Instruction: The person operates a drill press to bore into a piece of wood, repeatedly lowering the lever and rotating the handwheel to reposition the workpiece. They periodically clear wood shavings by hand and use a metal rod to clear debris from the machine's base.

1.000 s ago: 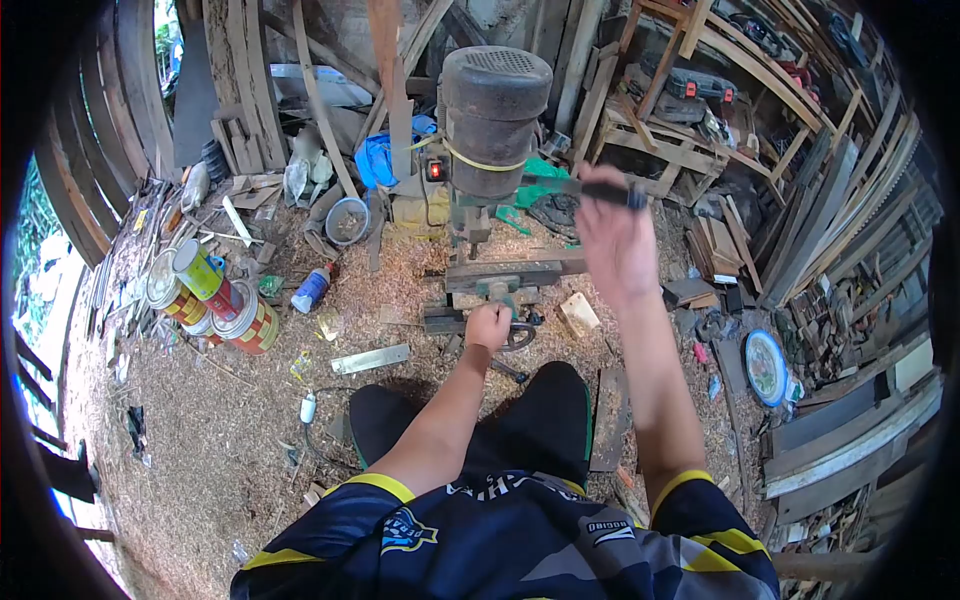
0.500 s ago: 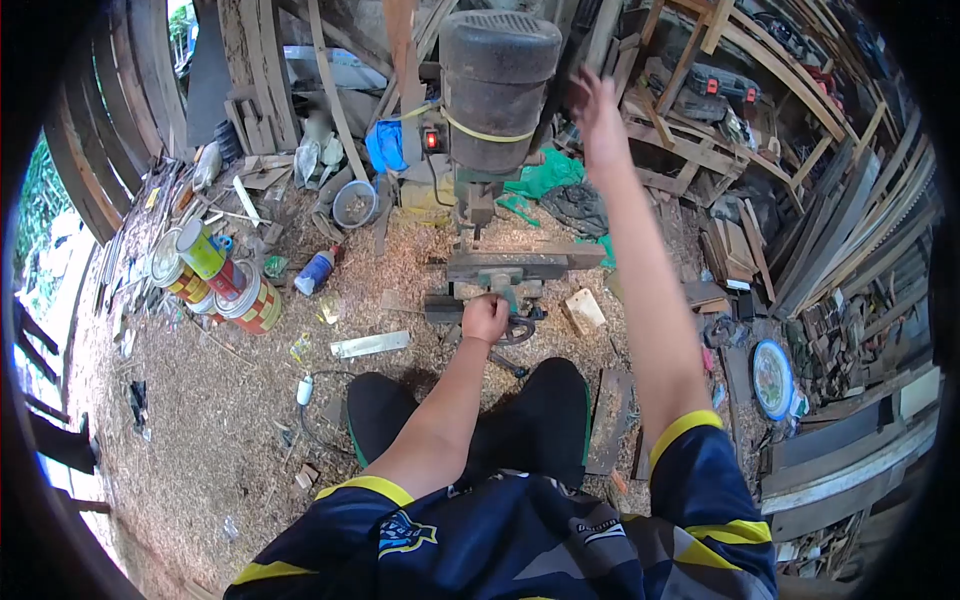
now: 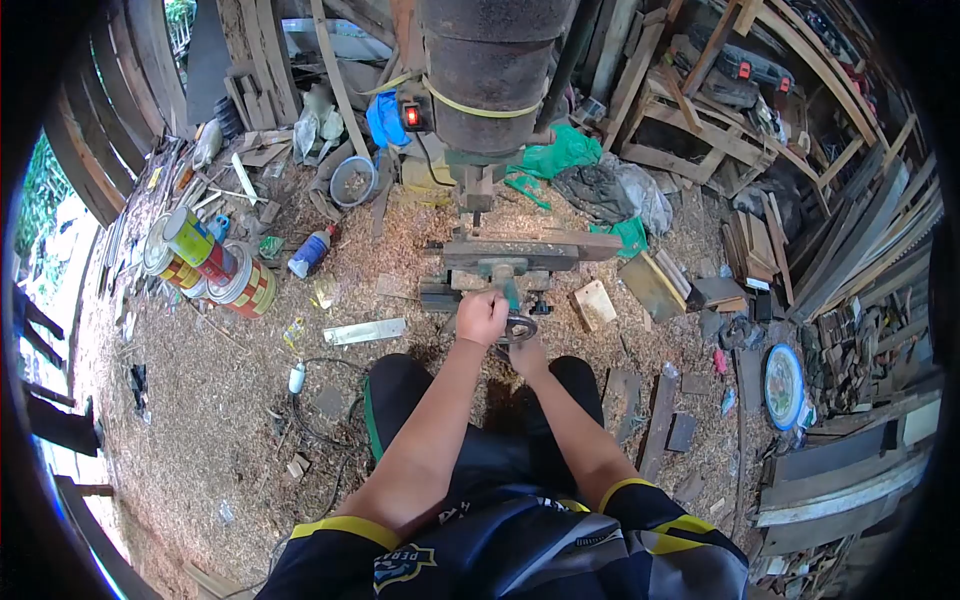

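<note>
My left hand is closed in a fist at the front of the machine's vise, just left of a dark handwheel. What its fingers grip is hidden under the hand. My right hand, slightly blurred, is low against the underside of that handwheel, and its fingers are out of sight. Clamped across the vise is a long wooden board, strewn with shavings. Directly above it hangs the tool head of a drilling machine, under a large rusty motor housing with a yellow band.
A lit red switch is beside the motor. Paint cans, a blue bottle and a bucket stand or lie to the left. Right of the vise are a wood block and boards. Shavings cover the floor; a cable lies there.
My right hand has come down from beside the motor to the handwheel. My left hand stays at the vise. The view has shifted, bringing the motor closer.
</note>
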Available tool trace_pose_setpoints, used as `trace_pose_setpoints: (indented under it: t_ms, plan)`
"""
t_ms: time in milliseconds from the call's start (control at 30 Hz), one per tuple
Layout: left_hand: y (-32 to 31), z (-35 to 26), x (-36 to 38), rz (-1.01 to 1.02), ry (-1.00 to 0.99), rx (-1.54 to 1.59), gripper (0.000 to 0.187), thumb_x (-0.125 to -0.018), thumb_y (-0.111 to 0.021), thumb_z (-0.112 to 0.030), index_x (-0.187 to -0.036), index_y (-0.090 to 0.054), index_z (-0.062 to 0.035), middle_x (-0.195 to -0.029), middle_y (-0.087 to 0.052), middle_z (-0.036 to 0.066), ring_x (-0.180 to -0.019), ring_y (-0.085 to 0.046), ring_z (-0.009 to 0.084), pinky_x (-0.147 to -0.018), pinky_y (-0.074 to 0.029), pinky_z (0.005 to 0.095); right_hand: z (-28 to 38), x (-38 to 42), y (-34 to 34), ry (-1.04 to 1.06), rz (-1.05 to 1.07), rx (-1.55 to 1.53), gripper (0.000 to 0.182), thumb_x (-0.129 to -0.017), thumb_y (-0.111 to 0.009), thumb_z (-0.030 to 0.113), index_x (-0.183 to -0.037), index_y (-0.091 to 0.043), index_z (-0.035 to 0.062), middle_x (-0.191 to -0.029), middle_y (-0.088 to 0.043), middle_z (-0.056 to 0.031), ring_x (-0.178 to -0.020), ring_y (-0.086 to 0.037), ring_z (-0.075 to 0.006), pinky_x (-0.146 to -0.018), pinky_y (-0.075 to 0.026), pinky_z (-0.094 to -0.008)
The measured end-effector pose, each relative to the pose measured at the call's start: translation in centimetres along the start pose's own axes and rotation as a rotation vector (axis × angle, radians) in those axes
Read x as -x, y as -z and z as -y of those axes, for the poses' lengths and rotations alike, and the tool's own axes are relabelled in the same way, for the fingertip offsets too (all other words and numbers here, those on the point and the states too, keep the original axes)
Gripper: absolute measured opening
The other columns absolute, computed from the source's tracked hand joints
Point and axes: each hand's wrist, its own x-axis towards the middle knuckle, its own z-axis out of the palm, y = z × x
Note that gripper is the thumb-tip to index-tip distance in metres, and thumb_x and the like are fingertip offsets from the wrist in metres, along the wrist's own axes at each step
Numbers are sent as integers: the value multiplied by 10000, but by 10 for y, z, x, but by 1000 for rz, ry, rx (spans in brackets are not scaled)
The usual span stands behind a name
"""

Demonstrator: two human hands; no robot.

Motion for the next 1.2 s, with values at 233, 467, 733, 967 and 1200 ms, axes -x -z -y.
trace_pose_setpoints:
  t_ms: [233, 467, 733, 967, 1200]
  plan:
    - [3, -2, -1, 53, -40, 17, 245, -878, -526, -127, -682, -572, 12, -674, -568, 231, -648, -597, 439, -605, -474, 479, -30, 17, -34, 330, 96, 493, 552, -1060, -403, 504, -1131, -661, 22, -1064, -702, -265, -1015, -658, -482, -951, -487, -579]
    - [2, -2, -2, 72, -31, -17, 233, -869, -524, -116, -681, -558, 16, -678, -564, 229, -656, -597, 444, -611, -478, 479, -23, -7, -11, 45, 546, 321, 671, -1038, -394, 611, -1244, -691, 44, -1209, -702, -250, -1166, -653, -426, -1046, -485, -496]
    - [3, 1, -2, 91, -37, -23, 217, -862, -538, -131, -701, -563, 13, -708, -572, 238, -698, -606, 457, -645, -489, 500, -15, -10, -7, -55, 562, 296, 748, -1016, -372, 679, -1308, -673, 59, -1311, -662, -249, -1265, -608, -398, -1086, -462, -494]
    - [8, -3, -2, 85, -51, -1, 225, -870, -535, -134, -702, -561, 13, -712, -577, 232, -708, -607, 454, -654, -490, 498, -3, -2, -7, -103, 548, 394, 751, -1016, -337, 696, -1368, -641, 106, -1314, -667, -233, -1249, -629, -378, -1067, -482, -499]
    - [9, -3, -2, 95, -27, 3, 225, -868, -547, -136, -704, -563, 17, -712, -575, 227, -704, -605, 452, -645, -489, 489, 19, -6, 12, -198, 628, 455, 795, -999, -331, 732, -1313, -679, 90, -1310, -667, -240, -1261, -615, -397, -1087, -464, -491]
